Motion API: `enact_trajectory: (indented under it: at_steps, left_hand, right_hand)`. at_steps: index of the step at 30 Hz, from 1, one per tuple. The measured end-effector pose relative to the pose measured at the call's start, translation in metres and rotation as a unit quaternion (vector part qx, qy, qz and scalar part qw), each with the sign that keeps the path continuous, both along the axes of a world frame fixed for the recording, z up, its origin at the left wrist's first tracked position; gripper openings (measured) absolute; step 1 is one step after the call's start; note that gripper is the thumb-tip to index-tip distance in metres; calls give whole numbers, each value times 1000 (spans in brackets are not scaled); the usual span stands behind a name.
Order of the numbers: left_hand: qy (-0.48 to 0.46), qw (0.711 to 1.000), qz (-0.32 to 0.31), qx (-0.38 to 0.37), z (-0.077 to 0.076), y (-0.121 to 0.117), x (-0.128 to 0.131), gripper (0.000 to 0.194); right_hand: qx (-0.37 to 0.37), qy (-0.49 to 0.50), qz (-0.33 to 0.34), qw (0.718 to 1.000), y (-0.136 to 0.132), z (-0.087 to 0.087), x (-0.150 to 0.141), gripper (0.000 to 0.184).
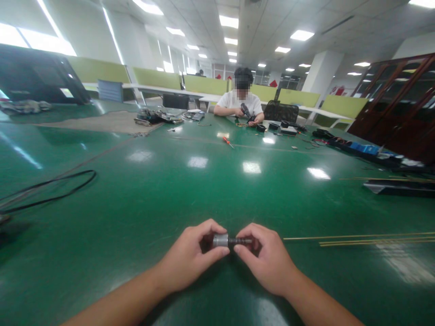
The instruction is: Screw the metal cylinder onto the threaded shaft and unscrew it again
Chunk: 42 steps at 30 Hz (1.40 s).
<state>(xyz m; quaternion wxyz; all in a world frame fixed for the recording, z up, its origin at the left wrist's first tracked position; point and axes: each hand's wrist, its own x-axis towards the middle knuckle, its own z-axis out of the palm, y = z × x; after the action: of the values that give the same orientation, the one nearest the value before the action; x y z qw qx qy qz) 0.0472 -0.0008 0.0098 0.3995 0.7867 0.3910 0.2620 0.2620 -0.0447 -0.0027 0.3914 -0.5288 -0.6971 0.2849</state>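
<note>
Directions are taken from the seated worker's hands as centre of the dial, twelve straight ahead. The green table (pixel 163 199) spans the foreground, its glossy top reflecting the ceiling lights. A dark-wood cabinet (pixel 408 104) stands beyond it at two o'clock. At ten o'clock I observe a large dark screen (pixel 37 74). At twelve, across the table, a co-worker (pixel 226 102) in a white top holds a dark handheld tool (pixel 245 109). A dark channel-shaped piece (pixel 404 188) lies between two and three o'clock; nearer, at three, thin brass-coloured rods (pixel 360 237) rest on the surface. A black cable (pixel 76 189) loops in from between nine and ten.

The worker's left hand (pixel 186 256) is closed, thumb against fingers, on a grey metal cylinder (pixel 220 240). The right hand (pixel 268 258) pinches a dark ridged shaft (pixel 239 241) extending from the cylinder towards three o'clock. Both parts are at the dial's centre, between the hands; whether they touch the table I cannot tell. Smaller in my view, an orange-handled screwdriver (pixel 227 141) lies well apart at twelve.
</note>
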Motion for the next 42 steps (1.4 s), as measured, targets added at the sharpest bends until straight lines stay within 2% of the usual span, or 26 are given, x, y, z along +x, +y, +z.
enact_trajectory:
  at_steps: [23,42]
  left_hand:
    - [-29,999,22,-38,-2,2,-1,24]
    - [-49,998,30,-37,-3,2,-3,25]
  right_hand:
    - [-22,14,-23,999,2,1,0,2]
    - [-25,22,-23,999,1,3,0,2]
